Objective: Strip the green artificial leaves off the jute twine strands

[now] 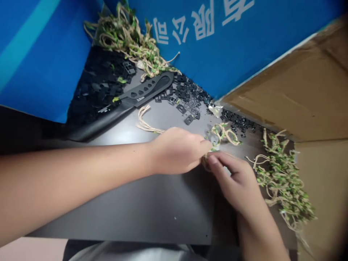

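Observation:
My left hand (176, 150) reaches in from the left, and its fingertips pinch a strand of jute twine (205, 161). My right hand (233, 181) comes up from below, with its thumb and fingers closed on the same bunch of twine. Just past the fingertips lies a loose loop of twine with small green artificial leaves (224, 134). A bare length of twine (146, 121) lies on the grey tabletop (163, 206) beyond my left hand. Where the strand runs inside my fingers is hidden.
Leafy twine lies heaped at right (282, 181) and top (130, 43). A black holed-blade knife (146, 88) lies among several piles of small black plastic pieces (187, 94). A blue printed board (203, 36) and brown cardboard (299, 79) border the tabletop.

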`<state>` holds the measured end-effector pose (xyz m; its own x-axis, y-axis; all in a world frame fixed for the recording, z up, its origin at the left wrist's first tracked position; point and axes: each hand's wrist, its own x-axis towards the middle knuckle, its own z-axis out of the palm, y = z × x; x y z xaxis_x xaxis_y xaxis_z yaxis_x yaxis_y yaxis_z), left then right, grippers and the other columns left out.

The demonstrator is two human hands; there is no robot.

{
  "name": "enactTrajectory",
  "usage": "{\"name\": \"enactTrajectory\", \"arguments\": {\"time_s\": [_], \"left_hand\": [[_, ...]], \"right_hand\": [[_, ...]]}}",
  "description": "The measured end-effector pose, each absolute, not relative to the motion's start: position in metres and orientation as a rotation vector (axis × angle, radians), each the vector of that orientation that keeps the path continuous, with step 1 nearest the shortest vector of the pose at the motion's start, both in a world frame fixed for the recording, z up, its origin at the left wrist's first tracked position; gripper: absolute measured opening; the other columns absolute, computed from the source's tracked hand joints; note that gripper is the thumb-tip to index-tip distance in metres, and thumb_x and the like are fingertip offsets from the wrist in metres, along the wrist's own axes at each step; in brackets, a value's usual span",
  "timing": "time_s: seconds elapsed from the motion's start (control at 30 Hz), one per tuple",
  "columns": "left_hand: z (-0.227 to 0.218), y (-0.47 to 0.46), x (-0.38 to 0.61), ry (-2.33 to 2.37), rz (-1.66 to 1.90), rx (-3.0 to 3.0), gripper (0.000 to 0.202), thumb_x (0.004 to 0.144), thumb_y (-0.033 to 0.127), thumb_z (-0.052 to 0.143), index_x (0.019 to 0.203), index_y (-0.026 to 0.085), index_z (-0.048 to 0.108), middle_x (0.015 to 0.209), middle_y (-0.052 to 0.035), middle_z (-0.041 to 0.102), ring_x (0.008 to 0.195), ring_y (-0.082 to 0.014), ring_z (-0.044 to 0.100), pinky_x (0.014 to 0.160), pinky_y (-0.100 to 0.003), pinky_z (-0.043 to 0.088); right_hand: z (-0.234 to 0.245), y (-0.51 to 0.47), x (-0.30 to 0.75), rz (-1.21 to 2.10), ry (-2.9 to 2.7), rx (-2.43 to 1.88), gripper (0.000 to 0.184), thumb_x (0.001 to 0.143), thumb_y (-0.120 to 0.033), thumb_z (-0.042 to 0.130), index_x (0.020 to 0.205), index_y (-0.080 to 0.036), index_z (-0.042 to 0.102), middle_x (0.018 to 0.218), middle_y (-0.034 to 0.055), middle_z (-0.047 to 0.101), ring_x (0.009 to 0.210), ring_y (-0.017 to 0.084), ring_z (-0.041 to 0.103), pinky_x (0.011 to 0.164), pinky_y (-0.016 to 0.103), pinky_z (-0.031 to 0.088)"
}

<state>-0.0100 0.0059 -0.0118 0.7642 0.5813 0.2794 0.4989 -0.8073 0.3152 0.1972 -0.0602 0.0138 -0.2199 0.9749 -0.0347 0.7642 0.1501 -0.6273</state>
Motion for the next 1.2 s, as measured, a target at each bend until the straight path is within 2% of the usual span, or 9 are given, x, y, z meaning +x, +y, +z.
{"name": "enactTrajectory", "arguments": {"time_s": [0.07,0.17,0.3,0.4,0.53,0.67,0.87,1.03,1.2], "left_hand": [[-0.012,0.004,-0.01,0.84,0.622,2.725,0.01,0.095,0.025,0.055,0.09,0.019,0.061,0.083,-0.0015,0.069,0.067,-0.0194,0.065,0.049,-0.034,0.024],[-0.011,0.002,-0.01,0.838,0.662,2.727,0.011,0.096,0.025,0.054,0.088,0.018,0.06,0.08,-0.0018,0.068,0.064,-0.0188,0.064,0.049,-0.033,0.024],[-0.011,0.003,-0.009,0.841,0.658,2.734,0.01,0.095,0.025,0.057,0.089,0.018,0.061,0.076,-0.0025,0.067,0.062,-0.0182,0.064,0.047,-0.033,0.024],[-0.011,0.003,-0.009,0.811,0.662,2.748,0.01,0.095,0.025,0.056,0.09,0.018,0.06,0.077,-0.0031,0.066,0.062,-0.0184,0.064,0.046,-0.034,0.024],[-0.011,0.002,-0.009,0.824,0.653,2.726,0.01,0.095,0.024,0.055,0.089,0.018,0.061,0.078,-0.0028,0.066,0.062,-0.0182,0.062,0.047,-0.034,0.027],[-0.01,0.004,-0.009,0.875,0.585,2.688,0.011,0.095,0.026,0.056,0.09,0.018,0.062,0.08,-0.0035,0.067,0.064,-0.0188,0.062,0.05,-0.032,0.03],[-0.012,0.006,-0.009,0.902,0.527,2.632,0.011,0.092,0.024,0.056,0.093,0.017,0.064,0.08,-0.005,0.068,0.064,-0.0184,0.06,0.054,-0.029,0.033],[-0.01,0.007,-0.008,0.91,0.49,2.639,0.012,0.092,0.023,0.054,0.089,0.017,0.064,0.076,-0.0051,0.067,0.063,-0.0182,0.061,0.052,-0.028,0.032],[-0.009,0.007,-0.007,0.897,0.498,2.617,0.012,0.09,0.024,0.057,0.088,0.017,0.065,0.077,-0.0057,0.068,0.064,-0.0193,0.062,0.052,-0.029,0.035]], "right_hand": [[0.008,-0.056,0.202,0.866,-1.869,-1.676,0.029,0.103,-0.039,0.055,0.092,-0.022,0.075,0.08,0.0011,0.071,0.069,0.014,0.062,0.063,0.025,0.047],[0.002,-0.054,0.208,1.018,-1.623,-1.71,0.019,0.097,-0.039,0.067,0.105,-0.024,0.075,0.082,0.0009,0.073,0.071,0.014,0.064,0.061,0.023,0.049],[-0.001,-0.058,0.207,1.371,-1.399,-1.574,0.029,0.09,-0.035,0.077,0.116,-0.024,0.068,0.086,0.0023,0.076,0.067,0.012,0.066,0.06,0.021,0.053],[0.0,-0.06,0.201,1.473,-1.319,-1.493,0.029,0.089,-0.032,0.078,0.114,-0.026,0.062,0.083,0.0003,0.075,0.066,0.011,0.067,0.061,0.02,0.054],[0.001,-0.06,0.196,1.359,-1.372,-1.494,0.022,0.09,-0.029,0.076,0.105,-0.025,0.061,0.08,-0.0011,0.073,0.06,0.009,0.062,0.054,0.018,0.05],[0.001,-0.063,0.198,1.204,-1.477,-1.576,0.017,0.092,-0.029,0.074,0.104,-0.025,0.063,0.078,-0.0016,0.071,0.058,0.009,0.058,0.049,0.017,0.043],[0.001,-0.068,0.207,0.966,-1.776,-1.687,0.018,0.094,-0.026,0.07,0.112,-0.026,0.068,0.076,-0.0026,0.068,0.06,0.01,0.057,0.054,0.022,0.044],[0.006,-0.067,0.208,0.784,-1.955,-1.714,0.016,0.096,-0.022,0.064,0.11,-0.025,0.072,0.073,-0.0031,0.064,0.06,0.011,0.057,0.056,0.023,0.045],[0.007,-0.064,0.207,0.647,-2.072,-1.631,0.016,0.094,-0.025,0.069,0.109,-0.025,0.071,0.079,-0.002,0.064,0.059,0.01,0.053,0.059,0.026,0.046]]}}
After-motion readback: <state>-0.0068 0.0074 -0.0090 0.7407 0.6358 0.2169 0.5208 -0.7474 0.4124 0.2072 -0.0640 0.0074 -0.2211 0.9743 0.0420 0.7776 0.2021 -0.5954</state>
